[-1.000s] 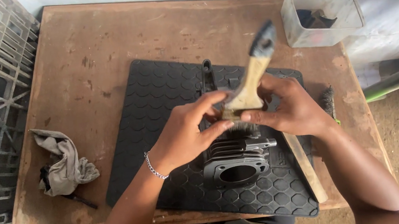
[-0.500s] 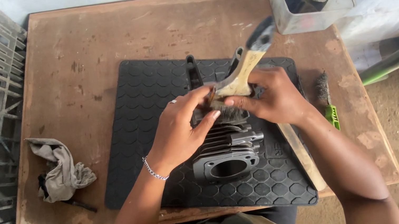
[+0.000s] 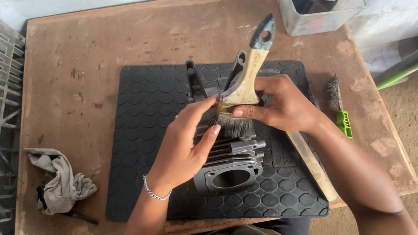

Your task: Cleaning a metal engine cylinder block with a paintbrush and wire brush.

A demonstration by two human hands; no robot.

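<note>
Lowered since a moment ago, the paintbrush (image 3: pixel 244 81) – pinched at its ferrule by right hand (image 3: pixel 279 103) fingers – bristles the finned engine cylinder (image 3: pixel 229 159), which the left hand (image 3: pixel 188 146) steadies with fingers pressed together.

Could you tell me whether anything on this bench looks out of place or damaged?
Nothing alarming. The wooden tabletop is stained and chipped, a rag lies crumpled at its left edge, and the black mat overhangs the near edge. The finned engine cylinder looks intact.
</note>
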